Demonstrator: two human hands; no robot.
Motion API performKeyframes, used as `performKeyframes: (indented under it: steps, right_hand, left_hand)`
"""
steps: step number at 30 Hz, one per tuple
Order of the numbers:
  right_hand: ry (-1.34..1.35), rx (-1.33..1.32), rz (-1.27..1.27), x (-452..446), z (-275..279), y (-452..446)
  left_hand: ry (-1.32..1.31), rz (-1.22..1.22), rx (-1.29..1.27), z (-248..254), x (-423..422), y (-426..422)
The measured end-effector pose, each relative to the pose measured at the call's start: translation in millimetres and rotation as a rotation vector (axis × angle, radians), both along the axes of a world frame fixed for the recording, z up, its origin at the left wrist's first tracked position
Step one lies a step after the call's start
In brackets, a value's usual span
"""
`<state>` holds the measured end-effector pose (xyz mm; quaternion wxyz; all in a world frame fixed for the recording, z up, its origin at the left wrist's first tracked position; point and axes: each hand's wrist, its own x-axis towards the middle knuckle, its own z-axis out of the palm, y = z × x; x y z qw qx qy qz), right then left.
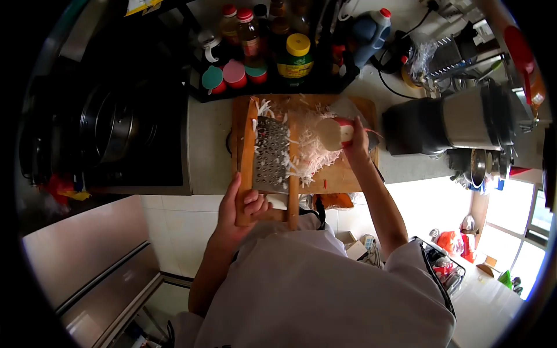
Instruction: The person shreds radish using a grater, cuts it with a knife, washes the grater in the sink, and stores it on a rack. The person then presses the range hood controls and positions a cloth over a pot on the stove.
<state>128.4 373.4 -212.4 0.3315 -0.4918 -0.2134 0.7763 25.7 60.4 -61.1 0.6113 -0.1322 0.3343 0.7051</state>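
Observation:
My left hand (243,206) is wrapped round the lower left part of a wooden-framed metal grater (271,151), which stands over a wooden cutting board (342,178). White shreds cling to the grater's face and frame. To its right, my right hand (358,141) grips a piece of radish (335,133) with a pale cut face and red skin. The radish is apart from the grater, above a heap of pale pink shreds (313,159) on the board. Part of a flat blade-like object shows behind my right hand.
Behind the board, a black rack holds bottles, a yellow-capped jar (296,61) and lidded pots. A stove with a pan (116,127) is at the left. On the right stand a dark and beige appliance (464,122) and a blue jug (371,37).

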Motion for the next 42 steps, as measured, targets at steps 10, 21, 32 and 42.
performKeyframes:
  steps: [10,21,32,42]
  right_hand:
    - [-0.031,0.202,0.456,-26.8,103.6,-24.4]
    - [-0.424,0.781,0.971,-58.9,143.5,-81.5]
    - [-0.76,1.113,0.938,-139.7,95.3,-85.5]
    - [-0.833,1.328,0.965,-160.3,62.7,-65.3]
  left_hand:
    - [-0.316,0.372,0.182,-70.8,48.5,52.9]
    - [-0.415,0.484,0.178,-73.9,53.6,63.5]
    - [-0.565,0.596,0.151,-57.6,39.9,67.3]
    - [-0.576,0.57,0.045,-49.6,26.8,71.4]
